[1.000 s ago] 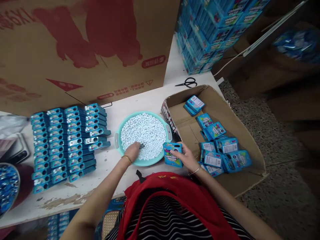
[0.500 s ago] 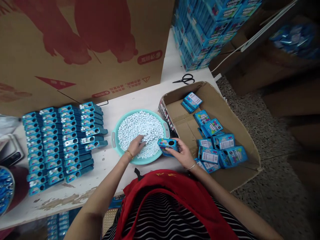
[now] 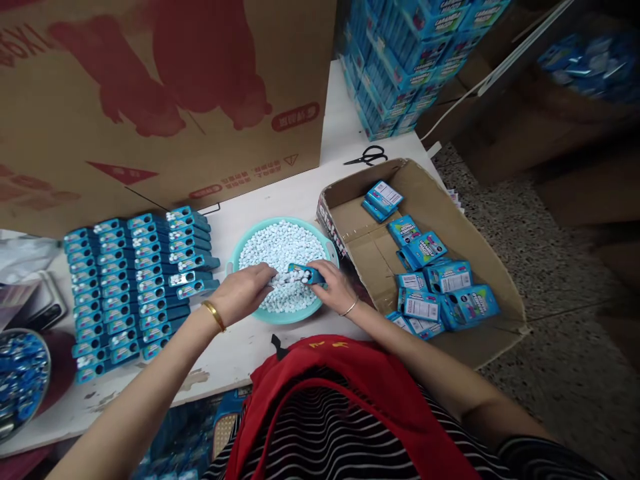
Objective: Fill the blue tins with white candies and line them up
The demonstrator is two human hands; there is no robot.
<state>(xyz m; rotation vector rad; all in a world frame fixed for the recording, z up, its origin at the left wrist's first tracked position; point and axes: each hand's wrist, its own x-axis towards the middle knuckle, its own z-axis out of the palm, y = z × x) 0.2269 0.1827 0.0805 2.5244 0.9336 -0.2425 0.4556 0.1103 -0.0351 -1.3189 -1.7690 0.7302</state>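
At the far left a bowl (image 3: 20, 373) of blue bits sits at the table's edge, and beside it lie the rows of open blue packs (image 3: 140, 280), each showing a window of white pellets. Behind them leans a big carton (image 3: 165, 100) printed with a red figure and red characters too small for me to read. In the middle stands the teal tray (image 3: 235, 257), heaped with white pellets (image 3: 283, 247). My left hand (image 3: 243, 291) hovers over its near edge, fingers bunched together around what seems to be a pinch of pellets, right against the mouth of the small box (image 3: 305, 273). My right hand (image 3: 336, 288) grips that box from below, fingers curled round it, holding it level over the tray. I judge this to be the filling step: pellets going in through the open end. The next move calls for keeping the box steady and tipped so nothing spills, then feeding the pellets in cleanly. To the right lies the open brown box (image 3: 480, 253) with finished packs (image 3: 440, 293) strewn in it; I can make out "CARAMELO" on some fronts, and white label panels on the backs, too fine to read. On its near flap is lettering, only partly legible. Behind it lie scissors (image 3: 367, 157), and further back a stack of blue cartons (image 3: 410, 60) with the same wording.
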